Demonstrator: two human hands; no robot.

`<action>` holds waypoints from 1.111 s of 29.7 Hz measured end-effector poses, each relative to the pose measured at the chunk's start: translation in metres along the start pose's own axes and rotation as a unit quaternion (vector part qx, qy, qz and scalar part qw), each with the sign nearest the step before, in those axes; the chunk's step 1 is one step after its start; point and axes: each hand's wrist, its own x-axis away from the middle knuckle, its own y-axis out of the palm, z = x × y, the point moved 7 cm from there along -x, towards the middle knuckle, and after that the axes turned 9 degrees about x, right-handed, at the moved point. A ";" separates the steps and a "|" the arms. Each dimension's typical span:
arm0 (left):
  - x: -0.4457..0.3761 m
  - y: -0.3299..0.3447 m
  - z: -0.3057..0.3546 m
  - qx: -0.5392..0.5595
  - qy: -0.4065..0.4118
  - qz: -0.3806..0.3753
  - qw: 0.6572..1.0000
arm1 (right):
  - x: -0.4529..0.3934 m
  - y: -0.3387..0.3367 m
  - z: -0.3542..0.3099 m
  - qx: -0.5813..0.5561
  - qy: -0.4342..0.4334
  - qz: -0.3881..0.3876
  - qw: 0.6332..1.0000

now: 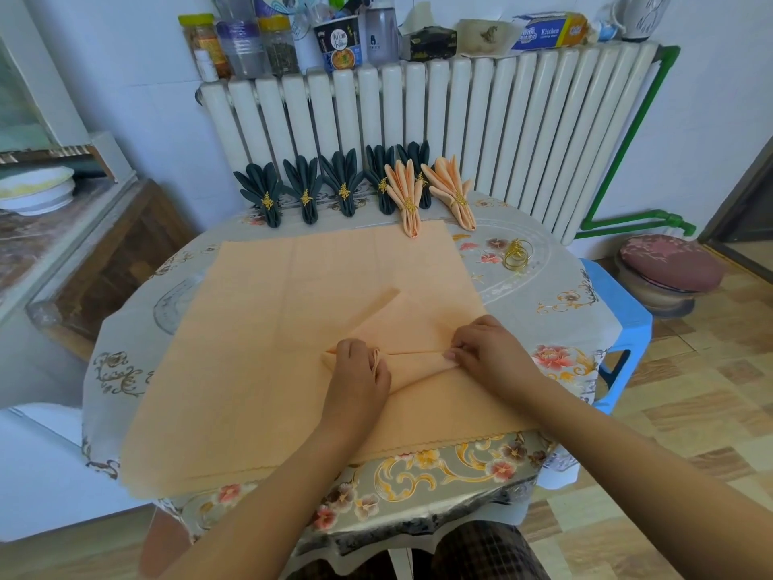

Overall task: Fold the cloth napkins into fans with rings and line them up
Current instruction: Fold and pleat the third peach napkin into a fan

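Both hands [418,364] on peach napkin [293,328], rings [518,254] beyond.

Home kitchen (radiator [426,131], food jars [209,46]).

Blue-yellow box [548,32] on radiator top — reads "Kitchen" (smaller print illegible); noodle cup [339,43] — characters unreadable.

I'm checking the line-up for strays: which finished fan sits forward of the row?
The left peach fan: it lies nearer the person than the rest, its tail overlapping the spread peach cloth, partly covering a dark fan.
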 end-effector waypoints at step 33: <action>-0.022 0.066 0.005 -0.268 0.081 -0.289 0.916 | 0.005 -0.010 0.022 -0.004 0.092 0.034 0.995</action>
